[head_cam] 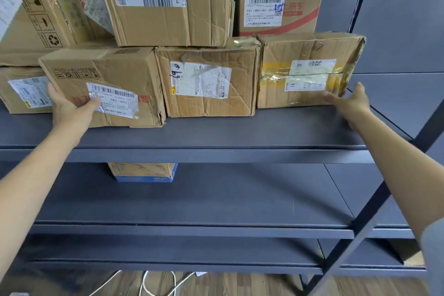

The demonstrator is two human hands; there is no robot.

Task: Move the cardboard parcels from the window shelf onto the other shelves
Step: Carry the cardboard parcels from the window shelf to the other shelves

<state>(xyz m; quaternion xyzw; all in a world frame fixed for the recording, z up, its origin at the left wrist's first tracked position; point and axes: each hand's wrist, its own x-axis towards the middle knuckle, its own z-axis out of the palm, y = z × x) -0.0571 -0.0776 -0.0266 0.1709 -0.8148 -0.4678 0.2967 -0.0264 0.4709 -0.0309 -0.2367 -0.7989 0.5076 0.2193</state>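
Three cardboard parcels stand in a row on the upper grey shelf [216, 134]. My left hand [69, 107] holds the left parcel [113, 72] at its left front edge, thumb across the torn label and fingers along the side. That parcel sits slightly forward of the middle parcel [240, 103]. My right hand [348, 101] is open, its fingertips touching the lower right corner of the right parcel [276, 60], which has yellow tape.
More parcels are stacked behind and above the row, including a large box [192, 19] and a red-printed box [305, 21]. One blue-and-tan box [144, 172] sits on the shelf below. A diagonal shelf brace [370, 218] crosses at the right. Cables lie on the wooden floor.
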